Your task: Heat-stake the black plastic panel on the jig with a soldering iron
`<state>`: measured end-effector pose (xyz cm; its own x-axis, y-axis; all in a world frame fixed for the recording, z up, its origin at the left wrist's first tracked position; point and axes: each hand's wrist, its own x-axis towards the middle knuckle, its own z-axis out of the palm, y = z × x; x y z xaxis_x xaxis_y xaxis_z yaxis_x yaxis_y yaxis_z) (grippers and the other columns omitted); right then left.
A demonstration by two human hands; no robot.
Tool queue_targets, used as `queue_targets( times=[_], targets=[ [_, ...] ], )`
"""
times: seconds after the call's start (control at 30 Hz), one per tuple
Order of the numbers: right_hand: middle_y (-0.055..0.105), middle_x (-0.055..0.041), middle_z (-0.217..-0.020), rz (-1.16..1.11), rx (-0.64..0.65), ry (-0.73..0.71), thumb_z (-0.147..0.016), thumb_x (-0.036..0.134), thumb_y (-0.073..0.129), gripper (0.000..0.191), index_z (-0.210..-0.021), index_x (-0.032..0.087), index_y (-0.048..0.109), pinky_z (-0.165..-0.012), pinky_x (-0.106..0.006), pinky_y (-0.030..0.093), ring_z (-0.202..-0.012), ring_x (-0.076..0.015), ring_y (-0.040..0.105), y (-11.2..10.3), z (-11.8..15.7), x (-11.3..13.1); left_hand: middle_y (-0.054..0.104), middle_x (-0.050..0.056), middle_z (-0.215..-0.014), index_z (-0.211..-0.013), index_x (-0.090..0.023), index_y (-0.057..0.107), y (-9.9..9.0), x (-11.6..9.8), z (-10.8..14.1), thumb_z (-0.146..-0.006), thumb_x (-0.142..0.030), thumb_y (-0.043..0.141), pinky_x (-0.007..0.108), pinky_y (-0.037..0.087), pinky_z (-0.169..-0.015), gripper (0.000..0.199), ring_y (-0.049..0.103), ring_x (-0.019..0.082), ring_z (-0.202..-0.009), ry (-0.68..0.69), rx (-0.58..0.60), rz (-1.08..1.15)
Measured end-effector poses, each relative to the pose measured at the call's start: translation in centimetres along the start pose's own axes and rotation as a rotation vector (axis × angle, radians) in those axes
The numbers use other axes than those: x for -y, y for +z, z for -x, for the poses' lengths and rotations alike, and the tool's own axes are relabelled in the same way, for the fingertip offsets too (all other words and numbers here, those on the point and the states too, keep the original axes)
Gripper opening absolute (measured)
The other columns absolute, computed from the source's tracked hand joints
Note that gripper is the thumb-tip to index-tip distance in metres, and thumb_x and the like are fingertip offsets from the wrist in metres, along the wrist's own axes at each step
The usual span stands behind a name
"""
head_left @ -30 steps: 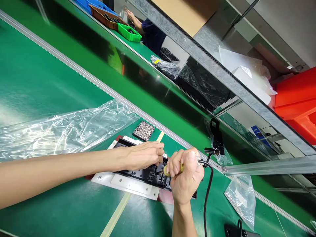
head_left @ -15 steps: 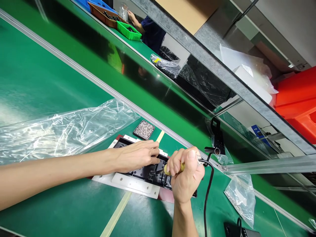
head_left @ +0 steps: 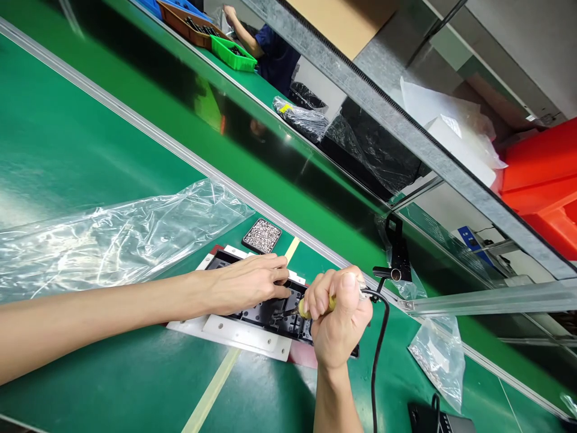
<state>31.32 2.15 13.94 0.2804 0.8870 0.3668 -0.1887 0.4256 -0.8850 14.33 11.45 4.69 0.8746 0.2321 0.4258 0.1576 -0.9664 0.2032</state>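
A black plastic housing (head_left: 265,314) with ribs and compartments lies in a white fixture (head_left: 246,337) on the green table. My right hand (head_left: 338,313) is closed around the yellow handle of a corded soldering iron (head_left: 305,308). The iron's metal tip points left and down into the housing. A black cord leaves the handle's back end and hangs to the right. My left hand (head_left: 259,278) reaches across the housing, empty as far as I can see, with loosely bent fingers resting on its far side. Part of the housing is hidden beneath both hands.
Behind the fixture sits a small black tray (head_left: 262,235) of tiny metal pieces. A clear plastic bag (head_left: 135,234) covers the left side; another bag (head_left: 439,361) lies right. A black stand (head_left: 397,252) is near the metal rail. Across the partition, a co-worker's arm (head_left: 243,33) shows beside bins.
My hands, the soldering iron and the housing keep nearly the same places; the view has shifted slightly. Across the partition, the co-worker's hand has risen.
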Motion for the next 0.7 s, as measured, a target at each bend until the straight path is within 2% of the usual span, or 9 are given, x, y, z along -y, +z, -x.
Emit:
queue_targets(
  times=[0.17, 0.33, 0.4, 0.5, 0.6, 0.7],
  targets=[
    [0.044, 0.0105, -0.055, 0.001, -0.004, -0.022, -0.116, 0.042, 0.078, 0.051, -0.078, 0.025, 0.050, -0.041, -0.016, 0.043, -0.042, -0.0071, 0.038, 0.0, 0.0, -0.1, 0.071, 0.008, -0.100, -0.116, -0.020, 0.084, -0.3, -0.1, -0.1, -0.111, -0.004, 0.069, 0.044, 0.042, -0.085, 0.022, 0.059, 0.029, -0.099, 0.009, 0.008, -0.029],
    [0.044, 0.0112, -0.054, 0.016, -0.015, 0.003, -0.115, 0.047, 0.080, 0.053, -0.078, 0.026, 0.048, -0.040, -0.018, 0.041, -0.041, -0.0077, 0.038, 0.0, -0.1, -0.2, 0.075, 0.008, -0.105, -0.126, -0.017, 0.083, -2.1, -0.3, 0.1, -0.112, 0.000, 0.066, 0.041, 0.048, -0.089, 0.028, 0.064, 0.028, -0.103, -0.049, -0.048, -0.031],
    [0.044, 0.0115, -0.054, 0.022, -0.018, 0.003, -0.115, 0.048, 0.080, 0.054, -0.078, 0.026, 0.048, -0.040, -0.018, 0.041, -0.041, -0.0075, 0.038, 0.1, 0.0, -0.2, 0.078, 0.009, -0.112, -0.129, -0.019, 0.084, -3.2, -0.1, 0.4, -0.116, -0.005, 0.062, 0.040, 0.052, -0.093, 0.029, 0.067, 0.027, -0.107, -0.119, -0.086, 0.011],
    [0.043, 0.0117, -0.054, 0.023, -0.014, 0.009, -0.115, 0.050, 0.080, 0.055, -0.078, 0.027, 0.046, -0.039, -0.018, 0.040, -0.041, -0.0074, 0.038, 0.2, 0.0, -0.3, 0.083, 0.008, -0.118, -0.131, -0.022, 0.087, -4.3, 0.5, 1.2, -0.126, -0.022, 0.055, 0.041, 0.057, -0.102, 0.033, 0.072, 0.027, -0.111, -0.250, -0.186, 0.118],
    [0.043, 0.0120, -0.055, 0.030, -0.009, 0.027, -0.115, 0.053, 0.080, 0.054, -0.081, 0.028, 0.045, -0.040, -0.019, 0.042, -0.042, -0.0077, 0.037, 0.2, 0.1, -0.3, 0.086, 0.008, -0.121, -0.130, -0.022, 0.090, -4.2, 1.0, 1.9, -0.129, -0.035, 0.051, 0.041, 0.061, -0.105, 0.040, 0.077, 0.026, -0.113, -0.348, -0.280, 0.208],
    [0.042, 0.0121, -0.056, 0.021, 0.009, 0.020, -0.116, 0.055, 0.077, 0.054, -0.082, 0.028, 0.044, -0.041, -0.020, 0.041, -0.043, -0.0079, 0.035, 0.1, 0.2, -0.5, 0.088, 0.006, -0.121, -0.128, -0.023, 0.091, -3.3, 1.2, 2.5, -0.128, -0.038, 0.053, 0.040, 0.062, -0.104, 0.041, 0.079, 0.025, -0.113, -0.377, -0.312, 0.257]
  ],
)
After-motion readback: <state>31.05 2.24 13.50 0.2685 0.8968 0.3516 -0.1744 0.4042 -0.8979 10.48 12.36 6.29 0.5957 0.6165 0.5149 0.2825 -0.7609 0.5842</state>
